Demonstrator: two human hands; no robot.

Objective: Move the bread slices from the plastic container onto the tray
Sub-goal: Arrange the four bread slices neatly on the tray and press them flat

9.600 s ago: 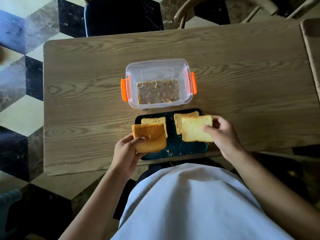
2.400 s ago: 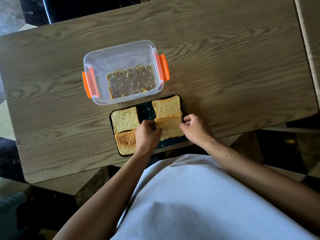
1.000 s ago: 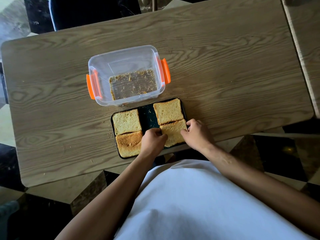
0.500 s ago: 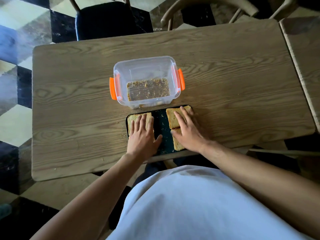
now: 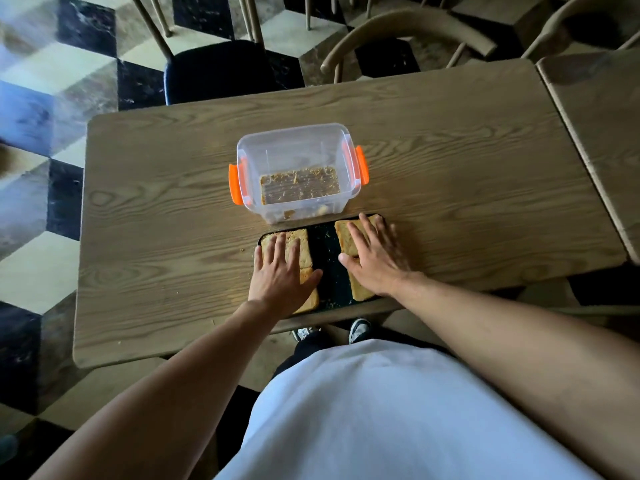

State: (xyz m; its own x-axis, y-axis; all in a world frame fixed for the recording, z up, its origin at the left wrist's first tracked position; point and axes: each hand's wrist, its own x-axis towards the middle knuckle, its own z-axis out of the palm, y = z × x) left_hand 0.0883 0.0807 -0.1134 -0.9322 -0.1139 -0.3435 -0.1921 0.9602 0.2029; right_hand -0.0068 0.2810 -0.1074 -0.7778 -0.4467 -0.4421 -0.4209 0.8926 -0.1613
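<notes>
Both hands now lie flat and spread, clamped on nothing: the left hand over the left pair of bread slices, the right hand over the right pair. A second ago the fingers were pinching a near slice into line. All four slices sit on the dark tray at centre frame; the plastic container just above holds only crumbs, so the moving looks done.
</notes>
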